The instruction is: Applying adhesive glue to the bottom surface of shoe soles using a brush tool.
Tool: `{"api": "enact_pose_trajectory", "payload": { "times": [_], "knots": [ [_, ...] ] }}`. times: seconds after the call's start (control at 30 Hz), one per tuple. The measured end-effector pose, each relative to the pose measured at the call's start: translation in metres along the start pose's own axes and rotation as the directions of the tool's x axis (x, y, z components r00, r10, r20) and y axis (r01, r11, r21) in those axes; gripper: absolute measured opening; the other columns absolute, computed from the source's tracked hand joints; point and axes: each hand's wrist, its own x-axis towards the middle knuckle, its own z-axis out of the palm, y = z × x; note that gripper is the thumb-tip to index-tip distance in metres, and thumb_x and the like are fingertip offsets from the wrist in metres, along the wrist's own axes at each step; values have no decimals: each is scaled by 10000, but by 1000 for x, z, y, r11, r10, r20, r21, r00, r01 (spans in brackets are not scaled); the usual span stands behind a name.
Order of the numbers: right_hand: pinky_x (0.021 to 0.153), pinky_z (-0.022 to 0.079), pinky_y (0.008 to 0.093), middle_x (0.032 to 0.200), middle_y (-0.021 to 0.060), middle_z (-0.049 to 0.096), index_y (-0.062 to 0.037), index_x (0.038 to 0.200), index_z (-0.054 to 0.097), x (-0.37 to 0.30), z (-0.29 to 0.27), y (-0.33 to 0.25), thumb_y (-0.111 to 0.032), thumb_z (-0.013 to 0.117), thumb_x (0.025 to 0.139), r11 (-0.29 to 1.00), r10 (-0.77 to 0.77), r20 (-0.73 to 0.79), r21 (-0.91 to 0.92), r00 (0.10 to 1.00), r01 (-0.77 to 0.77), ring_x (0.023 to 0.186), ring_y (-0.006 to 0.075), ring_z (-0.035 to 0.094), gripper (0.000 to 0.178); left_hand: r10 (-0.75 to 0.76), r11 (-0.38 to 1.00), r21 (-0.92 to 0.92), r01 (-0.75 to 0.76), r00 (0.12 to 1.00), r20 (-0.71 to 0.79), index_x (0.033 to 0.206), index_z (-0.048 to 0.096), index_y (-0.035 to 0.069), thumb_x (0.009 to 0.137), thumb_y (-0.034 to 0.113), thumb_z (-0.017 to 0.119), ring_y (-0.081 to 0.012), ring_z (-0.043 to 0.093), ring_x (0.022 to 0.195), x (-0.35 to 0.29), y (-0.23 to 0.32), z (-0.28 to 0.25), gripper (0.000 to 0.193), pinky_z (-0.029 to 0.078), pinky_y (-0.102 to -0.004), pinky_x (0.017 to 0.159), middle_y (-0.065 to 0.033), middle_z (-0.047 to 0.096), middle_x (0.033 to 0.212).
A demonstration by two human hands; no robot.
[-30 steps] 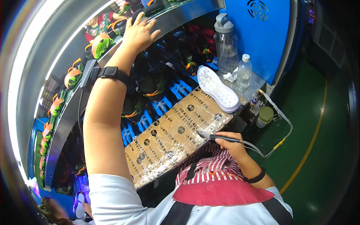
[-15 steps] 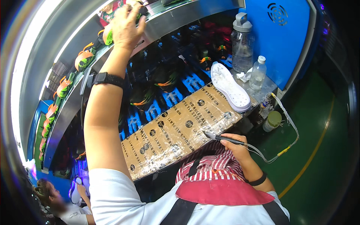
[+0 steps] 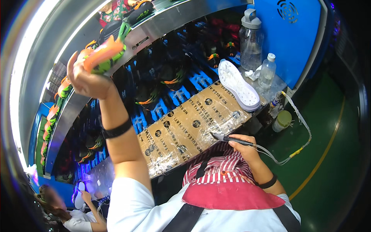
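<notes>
My left hand (image 3: 89, 80) is raised at the upper left, its fingers around an orange, green and black shoe upper (image 3: 103, 55). The upper is a little blurred and is beside the metal-edged conveyor. My right hand (image 3: 244, 147) grips a black-handled brush (image 3: 233, 140) by the front edge of the cardboard-covered bench. Pale tubing (image 3: 276, 162) runs from the brush's rear end. A white shoe sole (image 3: 239, 86) lies at the right end of the cardboard (image 3: 181, 127), hollow side up, with pale bits in it.
More shoe uppers (image 3: 50, 114) line the curved conveyor. A large water jug (image 3: 251, 42), a small bottle (image 3: 266, 73) and crumpled tissue stand behind the sole. A lidded pot (image 3: 283, 118) hangs low on the right. Co-workers are at the left (image 3: 71, 216) and beyond the conveyor.
My left hand has come back from the far side of the conveyor, moving left and toward me with a shoe upper in it. My right hand and the brush have hardly moved.
</notes>
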Motion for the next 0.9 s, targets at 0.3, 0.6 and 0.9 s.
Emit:
{"api": "enact_pose_trajectory", "payload": {
  "times": [0.3,0.6,0.9],
  "knots": [
    [570,467,187,757,78,671,46,990,656,-5,4,-10,-48,676,776,993,-61,-16,99,998,63,628,79,596,235,-563,-163,-537,827,369,739,1320,380,-29,878,567,304,-388,478,1156,-89,-31,-12,746,392,-505,971,-234,480,1271],
    [554,466,188,742,95,655,58,925,628,-10,-17,-44,-43,632,797,976,-140,-64,160,988,148,609,100,611,163,-629,-389,-398,831,76,774,1267,433,-35,887,541,393,-379,562,1031,-197,29,-44,691,507,-479,832,-243,540,1160],
    [536,431,196,694,42,631,28,887,639,5,28,-107,-20,667,762,897,-420,54,-124,906,424,591,54,564,137,-523,-693,-284,663,-191,831,1201,524,35,863,534,487,-287,616,982,-273,74,-66,604,528,-423,833,-170,609,1087]
  ]
}}
